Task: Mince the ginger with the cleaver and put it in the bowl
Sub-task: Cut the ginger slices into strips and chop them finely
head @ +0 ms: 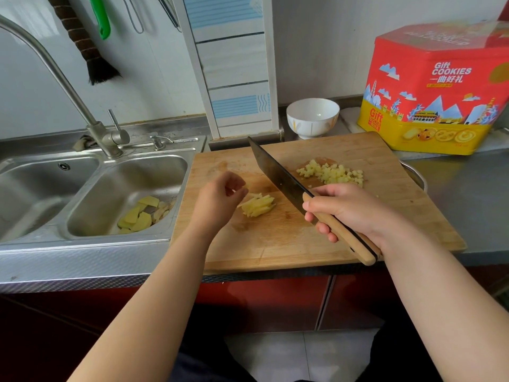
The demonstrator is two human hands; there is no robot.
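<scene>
On the wooden cutting board lies a small bundle of ginger strips near its middle and a pile of minced ginger farther back to the right. My right hand grips the wooden handle of the cleaver, whose dark blade stands between the two ginger heaps, tip toward the wall. My left hand hovers just left of the strips with fingers curled, its fingertips at the bundle's end; whether they touch it is unclear. A white bowl, empty, stands behind the board.
A steel double sink lies to the left, with ginger peelings in its right basin and a tall tap behind. A red and yellow cookie tin stands at the back right. A metal rim pokes out under the board's right edge.
</scene>
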